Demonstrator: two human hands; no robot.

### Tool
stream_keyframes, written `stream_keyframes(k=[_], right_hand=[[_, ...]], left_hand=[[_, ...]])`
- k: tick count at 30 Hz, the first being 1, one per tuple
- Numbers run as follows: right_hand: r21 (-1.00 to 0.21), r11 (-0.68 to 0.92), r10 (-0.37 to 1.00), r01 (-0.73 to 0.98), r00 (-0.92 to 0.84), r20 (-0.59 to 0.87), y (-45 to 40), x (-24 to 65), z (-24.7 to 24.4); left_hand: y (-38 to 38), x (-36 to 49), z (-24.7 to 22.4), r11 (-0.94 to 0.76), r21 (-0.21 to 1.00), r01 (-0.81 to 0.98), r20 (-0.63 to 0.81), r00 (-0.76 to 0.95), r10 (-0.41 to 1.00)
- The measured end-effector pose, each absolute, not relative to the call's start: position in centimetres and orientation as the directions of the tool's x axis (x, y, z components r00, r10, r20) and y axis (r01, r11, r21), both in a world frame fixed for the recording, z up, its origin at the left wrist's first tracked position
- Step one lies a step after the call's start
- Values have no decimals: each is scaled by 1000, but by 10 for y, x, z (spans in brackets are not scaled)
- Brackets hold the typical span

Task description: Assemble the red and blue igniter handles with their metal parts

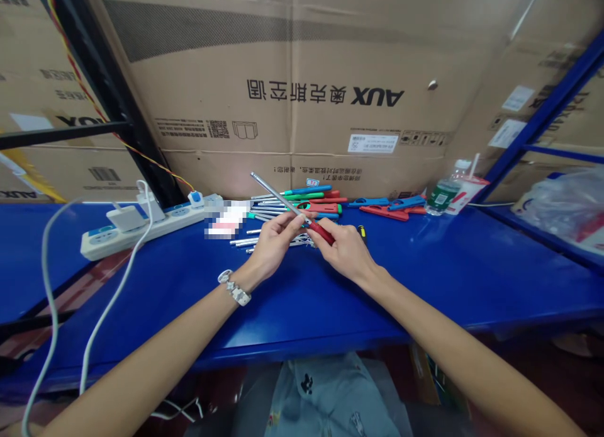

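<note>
Above the blue table [415, 279] both hands hold a long-nosed gas lighter [278, 196] with a silver metal tube and a red handle. Its tube points up and to the left. My left hand [276, 240] is closed on the tube near where it meets the handle. Fingers of my right hand [346, 251] are wrapped round the red handle, partly hiding it. Just behind the hands lies a pile of lighters [311, 191] with blue, green and red handles. Several loose metal tubes [241, 242] lie beside my left hand, partly covered by it.
A white power strip [182, 221] with plugs and cables stands at the left. Blue and red plastic handle pieces [384, 213] lie to the right, near a water bottle [443, 191] and a cup with a straw [467, 194]. Large cardboard boxes [306, 59] rise behind the table.
</note>
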State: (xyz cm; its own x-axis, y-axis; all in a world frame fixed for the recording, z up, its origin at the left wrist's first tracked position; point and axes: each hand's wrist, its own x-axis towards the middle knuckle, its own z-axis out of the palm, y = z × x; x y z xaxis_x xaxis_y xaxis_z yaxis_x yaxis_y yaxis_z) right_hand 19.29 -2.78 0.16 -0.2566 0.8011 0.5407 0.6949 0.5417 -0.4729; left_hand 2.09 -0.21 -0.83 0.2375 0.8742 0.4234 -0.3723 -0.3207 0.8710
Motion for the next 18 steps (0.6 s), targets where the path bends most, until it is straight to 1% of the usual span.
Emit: stream_keyframes(k=[7, 10, 15, 18], right_hand=[[-405, 538, 784, 739, -262, 562, -30, 194, 0], [-395, 543, 779, 741, -269, 567, -31, 195, 0], [-407, 500, 813, 765, -252, 525, -32, 191, 1], [-405, 445, 846, 799, -227, 482, -34, 184, 2]], left_hand=[[1, 16, -9, -318, 894, -316, 407, 278, 870], [2, 14, -8, -318, 898, -305, 403, 278, 872], [-2, 17, -7, -308, 904, -296, 386, 258, 886], [-5, 20, -8, -305, 917, -258, 370, 263, 891]])
